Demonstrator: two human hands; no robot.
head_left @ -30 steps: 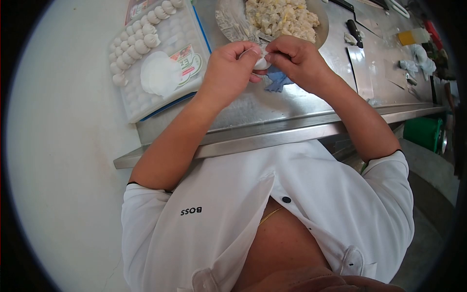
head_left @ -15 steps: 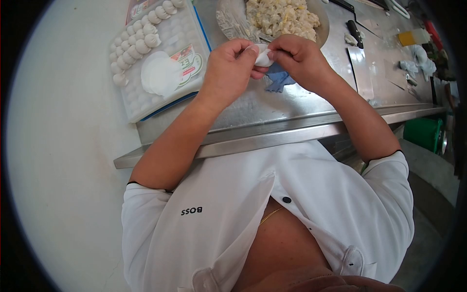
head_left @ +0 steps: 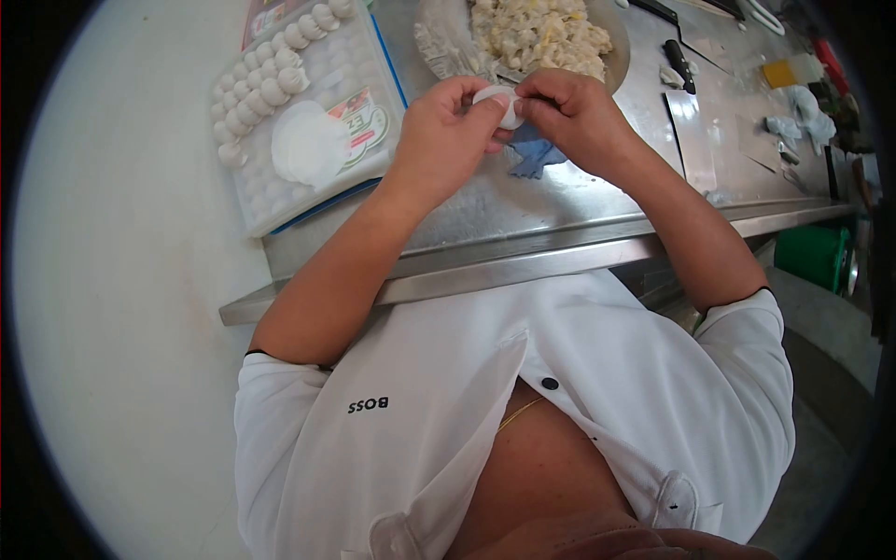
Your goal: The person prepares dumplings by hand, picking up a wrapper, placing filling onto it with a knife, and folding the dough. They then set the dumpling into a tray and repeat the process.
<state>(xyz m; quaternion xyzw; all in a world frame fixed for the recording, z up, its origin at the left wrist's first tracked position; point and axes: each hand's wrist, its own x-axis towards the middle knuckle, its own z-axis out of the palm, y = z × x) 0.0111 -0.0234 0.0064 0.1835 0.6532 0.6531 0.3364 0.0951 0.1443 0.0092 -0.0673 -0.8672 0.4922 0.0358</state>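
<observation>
A small white dough wrapper [head_left: 499,97] is held between both hands, above the steel table. My left hand [head_left: 455,126] pinches it with thumb and fingers from the left. From the right, the fingertips of my right hand [head_left: 577,112] grip its edge. Just beyond the hands stands a metal bowl [head_left: 620,51] of pale chunky filling [head_left: 537,37]. At the left, rows of folded dumplings [head_left: 271,91] and a stack of round wrappers [head_left: 310,145] lie on a lidded plastic box [head_left: 327,65]. A blue cloth [head_left: 537,155] lies under the hands.
Right of the bowl, a wide-bladed knife [head_left: 689,131] lies on the steel table [head_left: 597,201]. Farther right are a bottle of yellow liquid [head_left: 791,72] and crumpled white plastic [head_left: 812,117]. A raised metal edge [head_left: 523,259] runs along the front. A green bucket [head_left: 810,257] is below right.
The wrapper has turned between the fingers and now shows a flatter, rounder face. Both hands have stayed nearly in place, with small finger shifts.
</observation>
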